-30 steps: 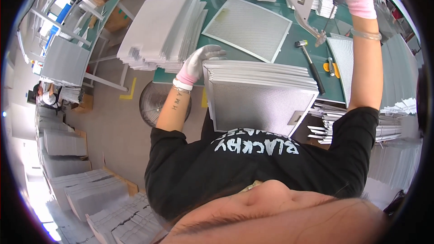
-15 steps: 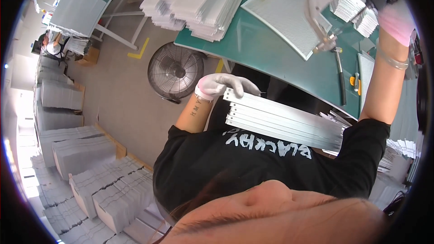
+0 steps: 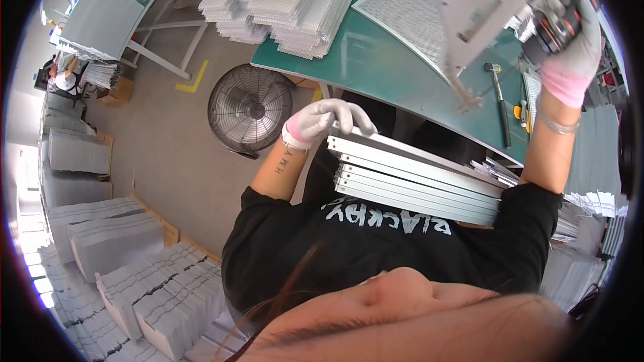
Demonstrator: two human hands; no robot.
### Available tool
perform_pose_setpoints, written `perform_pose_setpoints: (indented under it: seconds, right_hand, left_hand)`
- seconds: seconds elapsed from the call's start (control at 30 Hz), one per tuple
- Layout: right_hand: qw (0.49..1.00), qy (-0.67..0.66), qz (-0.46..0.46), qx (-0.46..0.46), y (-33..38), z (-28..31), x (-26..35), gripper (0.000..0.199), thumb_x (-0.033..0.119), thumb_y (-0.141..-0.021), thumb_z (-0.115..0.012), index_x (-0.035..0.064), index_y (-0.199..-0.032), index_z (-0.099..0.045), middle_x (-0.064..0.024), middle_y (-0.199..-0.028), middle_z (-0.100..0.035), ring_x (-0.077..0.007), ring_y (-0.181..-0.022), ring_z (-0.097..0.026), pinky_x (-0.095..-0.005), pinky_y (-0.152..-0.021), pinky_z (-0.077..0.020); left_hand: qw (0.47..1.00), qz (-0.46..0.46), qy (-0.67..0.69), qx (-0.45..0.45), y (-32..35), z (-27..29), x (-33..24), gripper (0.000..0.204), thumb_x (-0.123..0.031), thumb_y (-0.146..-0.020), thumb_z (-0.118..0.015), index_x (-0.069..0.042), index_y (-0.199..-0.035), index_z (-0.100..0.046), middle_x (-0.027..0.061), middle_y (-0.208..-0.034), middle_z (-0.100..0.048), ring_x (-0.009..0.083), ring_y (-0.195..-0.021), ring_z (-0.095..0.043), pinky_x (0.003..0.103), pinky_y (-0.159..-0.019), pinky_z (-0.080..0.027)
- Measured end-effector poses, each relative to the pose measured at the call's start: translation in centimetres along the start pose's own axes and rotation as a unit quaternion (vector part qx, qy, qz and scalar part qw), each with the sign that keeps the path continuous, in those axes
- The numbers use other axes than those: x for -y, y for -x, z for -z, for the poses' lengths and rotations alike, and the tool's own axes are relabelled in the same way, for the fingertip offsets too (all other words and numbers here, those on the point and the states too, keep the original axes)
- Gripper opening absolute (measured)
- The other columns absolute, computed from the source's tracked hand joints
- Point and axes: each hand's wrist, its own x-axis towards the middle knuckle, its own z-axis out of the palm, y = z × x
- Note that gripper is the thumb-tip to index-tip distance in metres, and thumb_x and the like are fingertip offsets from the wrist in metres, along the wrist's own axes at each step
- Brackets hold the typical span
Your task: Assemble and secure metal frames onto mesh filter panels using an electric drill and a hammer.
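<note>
My left hand [image 3: 327, 122], in a white and pink glove, curls its fingers over the end of a thin metal strip [image 3: 419, 154]. This strip stands slightly apart from a stack of similar silvery strips [image 3: 409, 191] with small holes near their ends, lying across the front of my body. At the upper right, my gloved right hand [image 3: 573, 53] is closed around a black-and-orange tool [image 3: 558, 27] whose exact kind I cannot make out. Beside it a large grey metal piece [image 3: 486, 10], smeared by motion, hangs over the table with a narrow tip pointing down.
On the green table [image 3: 362, 74] lie a stack of mesh panels [image 3: 282, 7], a single framed mesh panel [image 3: 409, 17], a hammer [image 3: 498, 104] and a yellow-handled tool [image 3: 521, 114]. A floor fan [image 3: 251, 107] stands left. Stacked panels [image 3: 154, 281] line the lower left; a person [image 3: 64, 77] sits far left.
The strip under my left fingers has come apart from the stack. My right hand has moved down and left with the black-and-orange tool, and the grey metal piece has shifted and turned.
</note>
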Motion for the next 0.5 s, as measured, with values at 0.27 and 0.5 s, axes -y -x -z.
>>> perform_pose_setpoints:
  seconds: [0.27, 0.5]
  right_hand:
    - [0.972, -0.097, -0.084, 0.195, -4.3, 12.4, 1.6, 0.04, 0.017, -0.099, -0.055, -0.0078, -0.131, -0.055, -0.023, -0.123, -0.066, -0.0269, -0.107, -0.068, -0.0325, -0.088, -0.0564]
    - [0.995, 0.049, -0.047, -0.066, -4.2, 14.6, 3.0, 0.038, 0.02, -0.098, -0.055, -0.0051, -0.126, -0.058, -0.0204, -0.121, -0.066, -0.0258, -0.103, -0.067, -0.0367, -0.09, -0.0547]
  left_hand:
    - [0.998, -0.048, 0.029, 0.005, 0.7, -1.1, 0.4, 0.029, -0.036, -0.096, -0.066, -0.008, -0.104, -0.07, 0.0169, -0.119, -0.065, 0.0371, -0.116, -0.059, 0.049, -0.096, -0.049]
    - [0.996, -0.079, 0.043, -0.011, 1.4, -2.5, 0.8, 0.032, -0.039, -0.092, -0.071, -0.01, -0.101, -0.064, 0.017, -0.118, -0.062, 0.0352, -0.116, -0.058, 0.048, -0.096, -0.048]
